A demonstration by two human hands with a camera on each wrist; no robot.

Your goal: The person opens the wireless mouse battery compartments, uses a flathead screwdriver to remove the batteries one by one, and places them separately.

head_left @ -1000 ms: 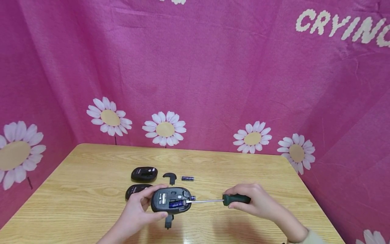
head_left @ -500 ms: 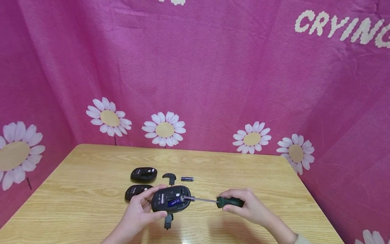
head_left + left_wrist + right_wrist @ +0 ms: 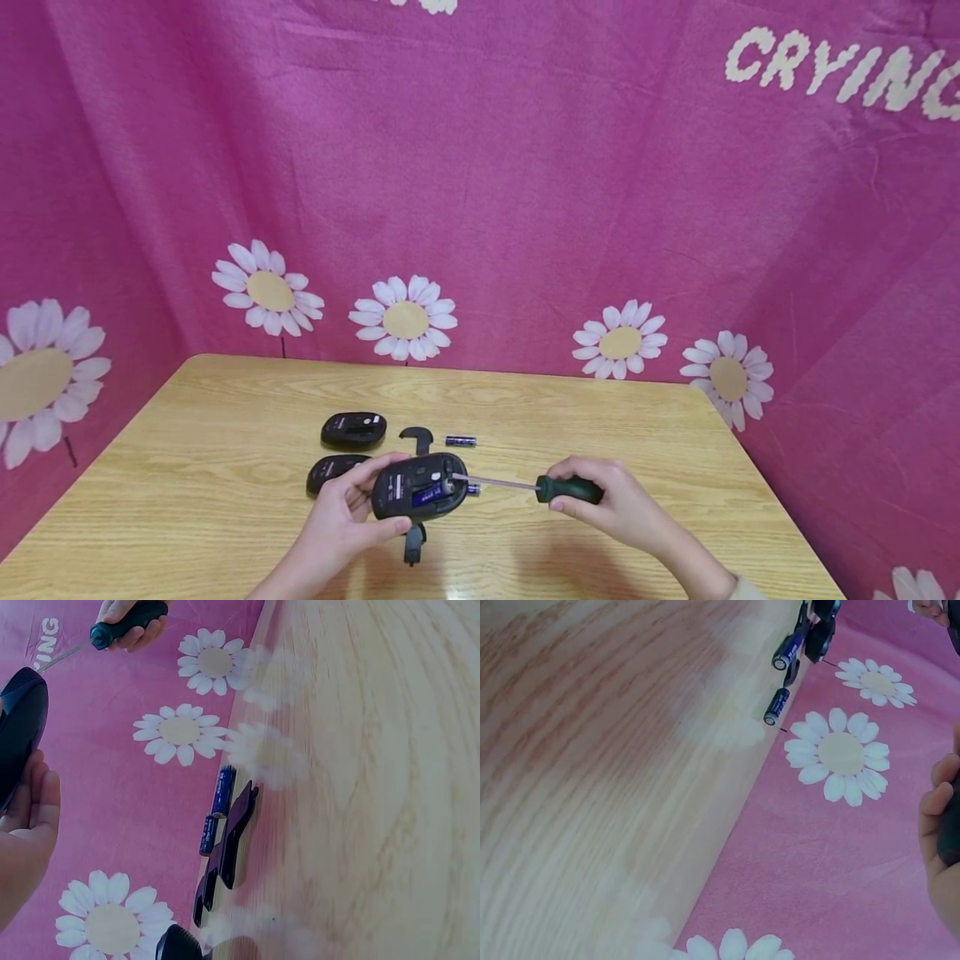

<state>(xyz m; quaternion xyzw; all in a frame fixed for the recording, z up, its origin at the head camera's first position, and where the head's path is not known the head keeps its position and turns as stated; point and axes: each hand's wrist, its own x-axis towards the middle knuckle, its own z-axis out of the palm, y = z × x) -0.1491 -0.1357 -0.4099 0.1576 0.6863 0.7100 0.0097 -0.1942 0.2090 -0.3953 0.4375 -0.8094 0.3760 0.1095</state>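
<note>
My left hand (image 3: 347, 510) holds a black computer mouse (image 3: 401, 492) above the table, its underside facing up. Inside the mouse's uncovered battery bay a blue battery (image 3: 431, 495) lies at a slant, one end raised. In my right hand (image 3: 609, 500) is a screwdriver by its dark green handle (image 3: 572, 490). The thin metal shaft (image 3: 498, 482) points left, and its tip overlaps the bay close to the battery's right end. From the left wrist view, the mouse (image 3: 28, 720) shows edge-on beside the left fingers.
Two more black mice (image 3: 354, 429) lie upside down at left on the wooden table (image 3: 600, 417). Near the held mouse are two black battery covers (image 3: 417, 438) and two blue batteries (image 3: 461, 441), partly hidden behind it. A pink flowered curtain (image 3: 480, 208) hangs behind.
The screwdriver has shifted left and its tip has risen within the bay. The mouse has tilted slightly, and the battery inside now lies more slanted, its right end lifted.
</note>
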